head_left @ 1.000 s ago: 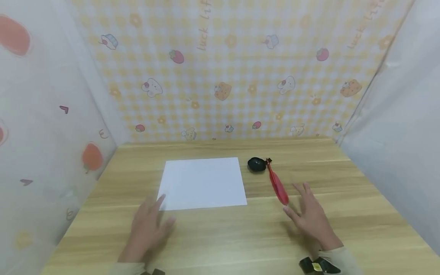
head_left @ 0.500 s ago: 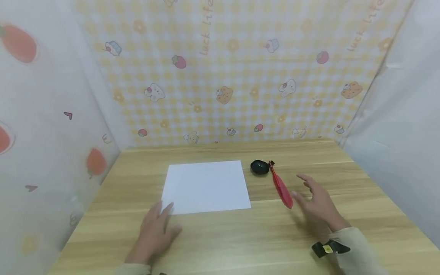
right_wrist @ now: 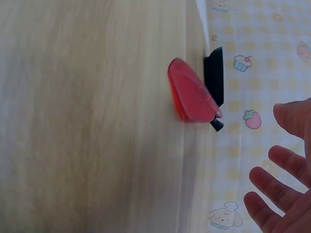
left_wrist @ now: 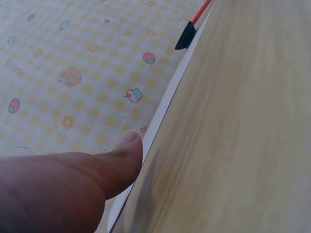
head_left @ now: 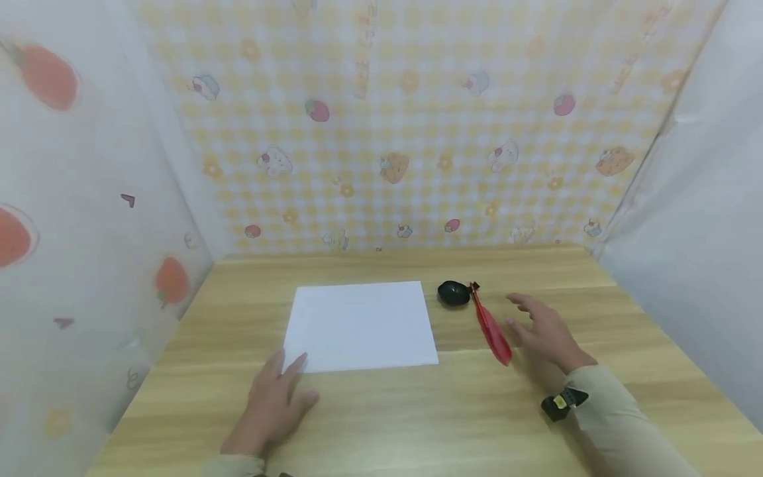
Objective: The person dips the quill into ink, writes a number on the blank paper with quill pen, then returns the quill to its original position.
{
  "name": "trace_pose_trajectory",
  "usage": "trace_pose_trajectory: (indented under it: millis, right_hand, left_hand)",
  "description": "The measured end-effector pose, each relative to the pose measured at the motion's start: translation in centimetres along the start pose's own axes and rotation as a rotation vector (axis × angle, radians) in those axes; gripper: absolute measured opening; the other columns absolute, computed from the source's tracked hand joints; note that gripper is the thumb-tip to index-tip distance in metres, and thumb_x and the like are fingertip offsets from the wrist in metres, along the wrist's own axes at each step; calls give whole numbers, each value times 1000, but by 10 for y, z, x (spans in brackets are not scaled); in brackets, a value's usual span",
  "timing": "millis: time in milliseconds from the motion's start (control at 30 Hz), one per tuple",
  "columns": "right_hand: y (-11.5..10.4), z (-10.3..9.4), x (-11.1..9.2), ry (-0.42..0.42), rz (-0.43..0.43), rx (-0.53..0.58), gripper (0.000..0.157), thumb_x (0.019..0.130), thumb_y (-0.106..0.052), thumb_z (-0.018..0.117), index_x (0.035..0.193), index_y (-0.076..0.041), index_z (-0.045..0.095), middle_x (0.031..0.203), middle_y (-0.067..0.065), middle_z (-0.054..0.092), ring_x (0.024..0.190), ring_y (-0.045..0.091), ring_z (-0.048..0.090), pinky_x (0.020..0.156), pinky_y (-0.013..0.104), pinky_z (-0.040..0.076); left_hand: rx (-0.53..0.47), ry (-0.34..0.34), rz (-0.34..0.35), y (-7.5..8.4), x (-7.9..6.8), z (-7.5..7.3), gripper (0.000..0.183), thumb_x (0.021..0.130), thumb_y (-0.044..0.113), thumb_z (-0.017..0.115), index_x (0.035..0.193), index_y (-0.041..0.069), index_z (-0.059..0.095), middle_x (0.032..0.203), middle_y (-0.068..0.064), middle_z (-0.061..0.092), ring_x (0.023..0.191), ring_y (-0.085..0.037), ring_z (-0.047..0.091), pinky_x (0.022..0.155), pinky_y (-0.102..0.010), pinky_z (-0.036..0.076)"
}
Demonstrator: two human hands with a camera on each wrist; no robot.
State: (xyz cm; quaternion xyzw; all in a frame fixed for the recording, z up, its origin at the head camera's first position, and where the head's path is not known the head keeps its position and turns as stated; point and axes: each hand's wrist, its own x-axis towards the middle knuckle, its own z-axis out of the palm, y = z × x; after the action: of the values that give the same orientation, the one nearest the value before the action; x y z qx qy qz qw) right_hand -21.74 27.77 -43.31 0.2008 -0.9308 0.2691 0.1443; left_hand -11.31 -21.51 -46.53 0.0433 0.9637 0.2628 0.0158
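Yellow-checked cloth (head_left: 417, 136) backs a wood-grained tabletop (head_left: 381, 424) bearing white paper (head_left: 360, 324), with two empty hands near it.
Left hand (head_left: 271, 404) lies palm down, fingers extended over the paper's near-left corner, contact unclear; right hand (head_left: 545, 334) has its thumb apart and fingers loosely bent, cut off at the edge of its wrist view. Just beside its thumb, towards the paper, lies a red leaf-shaped piece (head_left: 495, 334), its far end by a black rounded piece (head_left: 454, 293); whether they join is hard to tell.
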Motion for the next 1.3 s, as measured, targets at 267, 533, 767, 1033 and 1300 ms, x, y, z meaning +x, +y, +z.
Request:
trace_pose_trajectory:
  millis: [267, 533, 767, 1033, 1300]
  right_hand:
    - [12, 8, 14, -47, -11, -30, 46, 90, -4, 66, 133, 1, 51, 128, 25, 57, 109, 44, 58, 88, 61, 47]
    - [21, 11, 27, -70, -15, -58, 41, 91, -5, 65, 130, 1, 54, 126, 24, 59, 109, 42, 58, 89, 58, 48]
    - [28, 16, 42, -84, -62, -100, 36, 91, -4, 65, 126, 1, 58, 120, 20, 63, 107, 39, 61, 88, 56, 49]
    - [32, 22, 55, -155, -90, -155, 31, 91, -5, 66, 122, -1, 62, 119, 18, 65, 109, 38, 61, 91, 54, 49]
    - [34, 25, 64, -175, -174, -198, 27, 88, 0, 67, 115, -3, 65, 110, 16, 69, 102, 36, 65, 86, 51, 52]
  left_hand:
    - [-7, 31, 26, -1, -1, 2, 70, 92, 44, 63, 149, 11, 39, 155, -31, 13, 139, -52, 12, 108, -69, 12]
    - [-3, 65, 69, 4, 2, 1, 68, 90, 38, 66, 146, 8, 42, 153, -33, 15, 138, -52, 14, 108, -69, 12]
    - [-7, 22, 28, 2, 1, 1, 68, 92, 42, 63, 148, 11, 40, 155, -31, 10, 140, -51, 9, 110, -67, 7]
    - [-10, -2, 1, 3, -2, -3, 69, 92, 43, 63, 148, 11, 39, 156, -31, 8, 141, -51, 7, 110, -67, 6]
    - [-7, -4, 15, 5, -2, -4, 65, 93, 39, 63, 146, 8, 43, 155, -32, 11, 140, -51, 8, 110, -66, 5]
